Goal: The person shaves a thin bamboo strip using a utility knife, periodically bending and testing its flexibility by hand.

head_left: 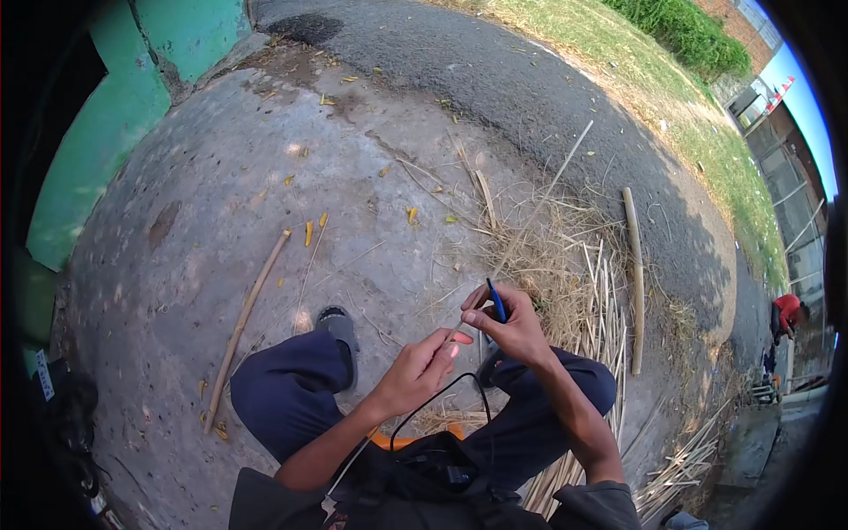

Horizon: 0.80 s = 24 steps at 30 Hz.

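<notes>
Hands (412, 376) (521, 332) hold 1 thin strip (552, 186) between 2 poles (244, 325) (635, 278), near heaped shavings (558, 276).

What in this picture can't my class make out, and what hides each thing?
All in the head view:
Blue tool: its working end is hidden by the right hand.
Thin strip: its near end is lost at the left hand.
Orange object: mostly covered by black gear.
Person in red: too small to tell what the hands hold.
Dark object, lower left: cut off by the fisheye's dark rim.
</notes>
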Each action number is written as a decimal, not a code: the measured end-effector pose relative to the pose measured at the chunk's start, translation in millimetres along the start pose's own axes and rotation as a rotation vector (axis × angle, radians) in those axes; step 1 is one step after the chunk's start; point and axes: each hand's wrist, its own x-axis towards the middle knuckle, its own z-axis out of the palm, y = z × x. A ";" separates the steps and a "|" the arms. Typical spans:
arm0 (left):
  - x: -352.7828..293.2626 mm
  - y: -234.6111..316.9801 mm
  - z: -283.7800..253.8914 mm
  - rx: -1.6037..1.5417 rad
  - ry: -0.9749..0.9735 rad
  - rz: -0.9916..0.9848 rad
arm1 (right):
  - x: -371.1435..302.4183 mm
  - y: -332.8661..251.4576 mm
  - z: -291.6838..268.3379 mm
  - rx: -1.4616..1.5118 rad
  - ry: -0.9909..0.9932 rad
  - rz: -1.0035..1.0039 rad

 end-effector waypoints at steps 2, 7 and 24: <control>-0.1 -8.2 -0.2 0.058 0.033 0.097 | -1.4 -18.8 6.7 -0.286 -0.005 0.081; 5.0 1.1 -2.6 0.100 0.161 0.089 | -6.7 -9.5 14.8 -0.601 0.103 -0.283; -5.1 16.2 10.5 0.524 0.409 0.253 | 7.0 -3.0 8.3 -0.785 0.215 -0.260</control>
